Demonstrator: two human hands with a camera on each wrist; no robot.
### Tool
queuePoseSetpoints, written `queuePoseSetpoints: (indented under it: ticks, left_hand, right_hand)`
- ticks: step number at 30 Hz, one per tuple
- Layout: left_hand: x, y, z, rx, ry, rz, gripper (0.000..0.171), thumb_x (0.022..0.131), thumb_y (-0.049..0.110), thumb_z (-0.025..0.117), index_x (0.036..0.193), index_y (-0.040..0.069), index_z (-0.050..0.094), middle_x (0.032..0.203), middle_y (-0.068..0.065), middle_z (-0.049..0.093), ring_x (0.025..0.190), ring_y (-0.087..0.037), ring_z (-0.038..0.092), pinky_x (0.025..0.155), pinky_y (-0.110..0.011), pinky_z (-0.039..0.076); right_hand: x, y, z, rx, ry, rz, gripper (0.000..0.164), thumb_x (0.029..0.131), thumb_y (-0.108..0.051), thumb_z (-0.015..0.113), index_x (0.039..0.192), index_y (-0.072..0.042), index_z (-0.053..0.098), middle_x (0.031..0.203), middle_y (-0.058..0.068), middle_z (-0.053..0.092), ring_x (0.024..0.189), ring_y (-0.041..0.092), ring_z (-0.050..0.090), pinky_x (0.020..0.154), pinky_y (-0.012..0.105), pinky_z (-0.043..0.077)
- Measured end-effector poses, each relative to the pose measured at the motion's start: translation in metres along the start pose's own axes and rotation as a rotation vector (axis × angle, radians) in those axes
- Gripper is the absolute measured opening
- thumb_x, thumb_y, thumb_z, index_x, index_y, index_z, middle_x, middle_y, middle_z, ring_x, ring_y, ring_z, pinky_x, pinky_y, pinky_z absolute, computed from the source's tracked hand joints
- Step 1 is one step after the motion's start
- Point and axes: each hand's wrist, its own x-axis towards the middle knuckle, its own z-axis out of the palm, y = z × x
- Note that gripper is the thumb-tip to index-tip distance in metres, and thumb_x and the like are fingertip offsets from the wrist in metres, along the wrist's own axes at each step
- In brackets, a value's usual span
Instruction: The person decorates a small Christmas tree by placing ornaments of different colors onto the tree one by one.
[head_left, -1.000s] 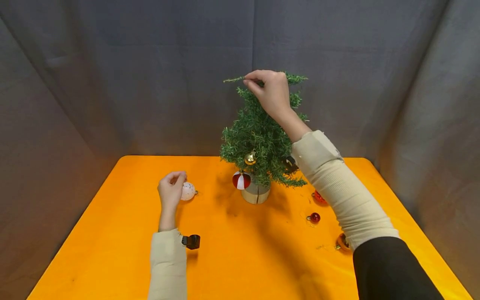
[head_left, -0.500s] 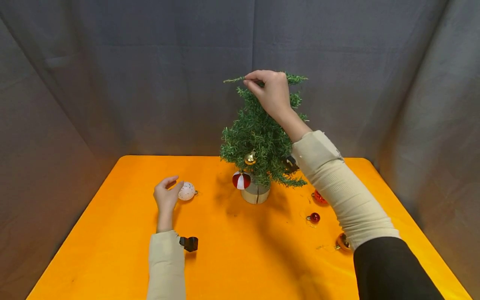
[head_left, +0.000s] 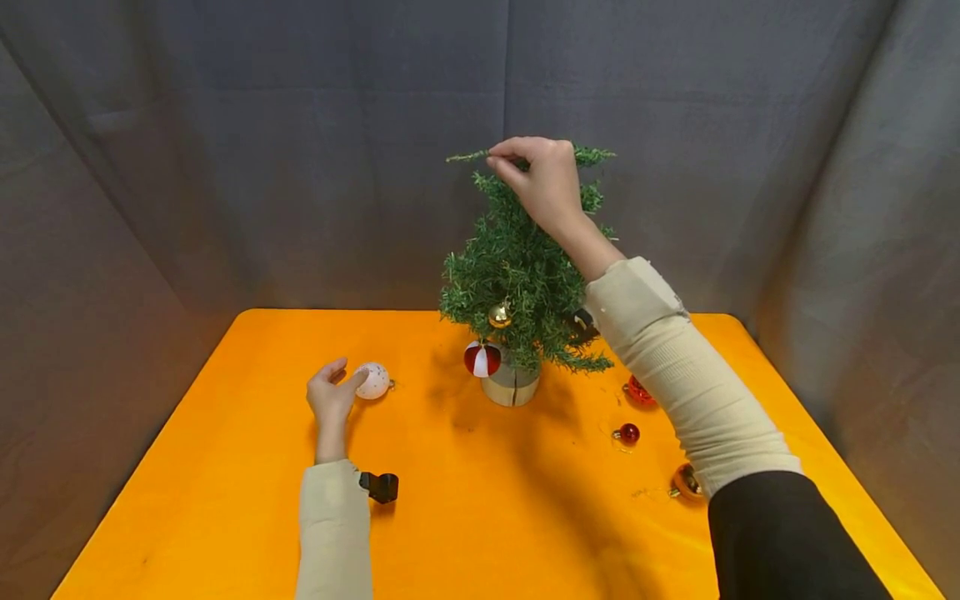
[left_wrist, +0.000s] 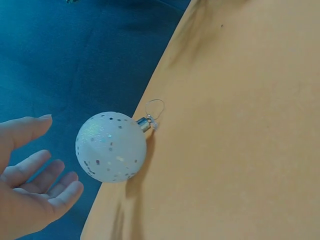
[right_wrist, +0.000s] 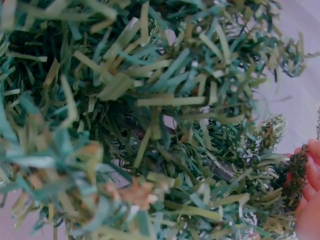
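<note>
My right hand (head_left: 546, 183) pinches a thin branch (head_left: 467, 157) at the top of a small artificial Christmas tree (head_left: 510, 267). In the right wrist view the fingertips (right_wrist: 312, 172) hold a green sprig at the right edge. Low on the table, my left hand (head_left: 330, 404) is spread beside a white speckled bauble (left_wrist: 111, 147). The left wrist view has a gap between those fingers and the bauble, which lies on its side with its silver cap and loop away from the hand. A gold bauble (head_left: 500, 316) and a red-and-white bauble (head_left: 482, 359) hang low on the tree.
On the right side of the orange table (head_left: 465, 517) lie a red bauble (head_left: 639, 392), a small dark red bauble (head_left: 628, 434) and a gold one (head_left: 686, 482), partly behind the right sleeve. The tree stands on a wooden base (head_left: 512, 387). Grey curtains (head_left: 360, 167) surround the table.
My left hand has gone from closely bent fingers in front of the white bauble to spread fingers, moving slightly left. My right hand has kept its pinch on the branch.
</note>
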Motion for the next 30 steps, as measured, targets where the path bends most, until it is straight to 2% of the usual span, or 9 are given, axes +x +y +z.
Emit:
queuePoseSetpoints:
  ticks: [10, 17, 20, 22, 30]
  left_hand:
    - [-0.001, -0.002, 0.003, 0.018, -0.049, -0.084, 0.052, 0.081, 0.004, 0.064, 0.127, -0.009, 0.043, 0.128, -0.024, 0.040, 0.115, -0.037, 0.037, 0.095, -0.040, 0.035]
    - [0.004, -0.016, 0.006, 0.041, -0.067, -0.085, 0.058, 0.079, 0.010, 0.069, 0.127, -0.008, 0.043, 0.129, -0.022, 0.040, 0.112, -0.036, 0.039, 0.090, -0.036, 0.041]
    - [0.003, -0.017, 0.006, 0.033, -0.082, -0.104, 0.056, 0.080, 0.008, 0.067, 0.127, -0.009, 0.042, 0.129, -0.023, 0.040, 0.112, -0.035, 0.040, 0.090, -0.036, 0.041]
    - [0.001, -0.014, 0.006, 0.036, -0.100, -0.126, 0.054, 0.082, 0.003, 0.063, 0.128, -0.010, 0.039, 0.130, -0.024, 0.038, 0.114, -0.037, 0.038, 0.093, -0.040, 0.037]
    - [0.001, -0.014, 0.005, 0.065, -0.102, -0.126, 0.054, 0.081, 0.004, 0.064, 0.127, -0.010, 0.039, 0.125, -0.026, 0.040, 0.111, -0.037, 0.039, 0.092, -0.042, 0.038]
  right_hand:
    - [0.001, 0.000, -0.001, 0.003, -0.006, -0.013, 0.018, 0.087, -0.016, 0.060, 0.092, -0.003, 0.071, 0.086, 0.009, 0.068, 0.066, 0.017, 0.062, 0.065, 0.027, 0.048]
    - [0.000, -0.001, -0.001, 0.018, -0.013, -0.009, 0.018, 0.087, -0.015, 0.059, 0.092, -0.003, 0.071, 0.087, 0.009, 0.068, 0.068, 0.016, 0.062, 0.066, 0.026, 0.048]
    - [0.000, -0.001, -0.001, 0.021, -0.013, -0.007, 0.018, 0.087, -0.015, 0.059, 0.092, -0.003, 0.071, 0.087, 0.009, 0.068, 0.067, 0.015, 0.062, 0.066, 0.025, 0.048]
    - [-0.001, -0.001, -0.001, 0.022, -0.011, -0.009, 0.018, 0.087, -0.015, 0.059, 0.092, -0.003, 0.071, 0.087, 0.009, 0.068, 0.067, 0.015, 0.062, 0.065, 0.025, 0.048]
    - [0.000, -0.001, -0.001, 0.032, -0.006, -0.017, 0.018, 0.087, -0.015, 0.059, 0.092, -0.002, 0.071, 0.087, 0.009, 0.068, 0.066, 0.015, 0.062, 0.065, 0.025, 0.048]
